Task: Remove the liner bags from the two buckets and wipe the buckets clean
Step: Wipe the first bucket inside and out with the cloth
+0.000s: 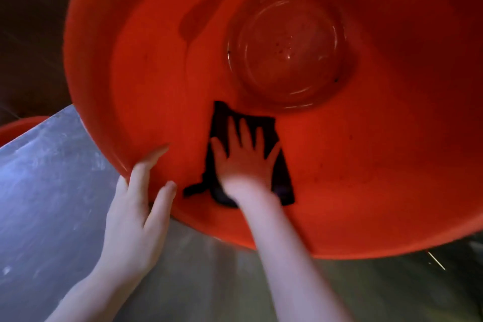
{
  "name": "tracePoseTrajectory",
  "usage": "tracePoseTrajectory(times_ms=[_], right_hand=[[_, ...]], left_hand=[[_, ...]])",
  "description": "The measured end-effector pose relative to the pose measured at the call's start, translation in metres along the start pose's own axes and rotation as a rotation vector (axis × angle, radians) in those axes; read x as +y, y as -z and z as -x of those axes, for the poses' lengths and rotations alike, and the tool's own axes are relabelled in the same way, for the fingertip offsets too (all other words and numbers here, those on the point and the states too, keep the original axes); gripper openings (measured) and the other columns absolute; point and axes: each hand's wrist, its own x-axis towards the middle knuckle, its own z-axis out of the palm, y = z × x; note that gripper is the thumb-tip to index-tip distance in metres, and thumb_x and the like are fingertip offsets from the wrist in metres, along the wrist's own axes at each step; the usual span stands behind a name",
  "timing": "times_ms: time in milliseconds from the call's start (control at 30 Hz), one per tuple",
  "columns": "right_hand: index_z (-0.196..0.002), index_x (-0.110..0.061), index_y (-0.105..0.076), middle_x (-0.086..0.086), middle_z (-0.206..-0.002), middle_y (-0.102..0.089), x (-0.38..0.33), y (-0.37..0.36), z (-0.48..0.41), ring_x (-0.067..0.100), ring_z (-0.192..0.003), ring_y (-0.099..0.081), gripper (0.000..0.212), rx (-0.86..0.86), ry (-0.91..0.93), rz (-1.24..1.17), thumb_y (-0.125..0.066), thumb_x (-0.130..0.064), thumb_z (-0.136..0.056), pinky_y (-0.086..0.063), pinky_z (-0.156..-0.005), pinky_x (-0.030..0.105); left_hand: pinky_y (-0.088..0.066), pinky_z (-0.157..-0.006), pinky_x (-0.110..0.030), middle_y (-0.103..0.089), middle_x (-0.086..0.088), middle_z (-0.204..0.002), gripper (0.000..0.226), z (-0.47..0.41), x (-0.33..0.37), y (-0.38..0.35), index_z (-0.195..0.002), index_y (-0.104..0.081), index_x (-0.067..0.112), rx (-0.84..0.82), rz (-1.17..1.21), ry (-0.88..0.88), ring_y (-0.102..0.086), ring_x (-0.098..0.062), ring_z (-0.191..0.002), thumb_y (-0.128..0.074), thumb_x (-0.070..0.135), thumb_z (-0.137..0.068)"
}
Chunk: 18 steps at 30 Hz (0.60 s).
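A large orange bucket [366,165] fills most of the view, tipped toward me so I look into it, down to its round bottom [287,49]. No liner bag shows inside. My left hand [136,206] grips the near rim at the lower left, fingers curled over the edge. Inside the bucket, my right hand [243,157] lies flat with fingers spread, pressing a dark cloth [282,185] against the lower inner wall. The right hand is slightly blurred.
A scuffed grey metal surface [52,178] lies under the bucket at the left and along the bottom. The orange rim of a second bucket [18,128] peeks in at the left edge. Dark floor is at the upper left.
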Motion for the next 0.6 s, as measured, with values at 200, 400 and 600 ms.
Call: tracePoseTrajectory(times_ms=[200,400,600], right_hand=[[-0.153,-0.036,-0.013,-0.005,-0.161,-0.016,-0.035,-0.012,0.054,0.025,-0.148,-0.012,0.066,0.114,0.004,-0.061,-0.015,-0.063,-0.093,-0.004,-0.115,0.062],[-0.154,-0.035,-0.006,-0.005,-0.163,-0.002,-0.008,0.012,-0.076,0.030,-0.149,0.006,0.062,-0.061,-0.352,-0.163,-0.014,-0.059,-0.098,0.013,-0.111,0.065],[-0.154,-0.036,-0.005,-0.006,-0.163,-0.003,-0.009,0.002,-0.027,0.027,-0.149,0.004,0.061,-0.023,-0.146,-0.085,-0.013,-0.058,-0.098,0.009,-0.113,0.064]], left_hand=[[-0.039,-0.088,-0.032,-0.051,0.003,-0.124,0.045,-0.001,-0.004,0.002,-0.137,-0.038,0.051,-0.010,0.010,-0.003,-0.048,-0.005,-0.109,-0.036,0.049,-0.092],[-0.040,-0.078,-0.025,-0.054,0.008,-0.111,0.042,-0.001,-0.001,0.001,-0.131,-0.040,0.058,-0.020,0.027,0.028,-0.054,-0.010,-0.096,-0.041,0.046,-0.091],[-0.037,-0.082,-0.021,-0.055,0.010,-0.112,0.039,-0.003,0.000,0.002,-0.126,-0.040,0.060,0.000,0.026,0.025,-0.051,-0.005,-0.101,-0.034,0.062,-0.088]])
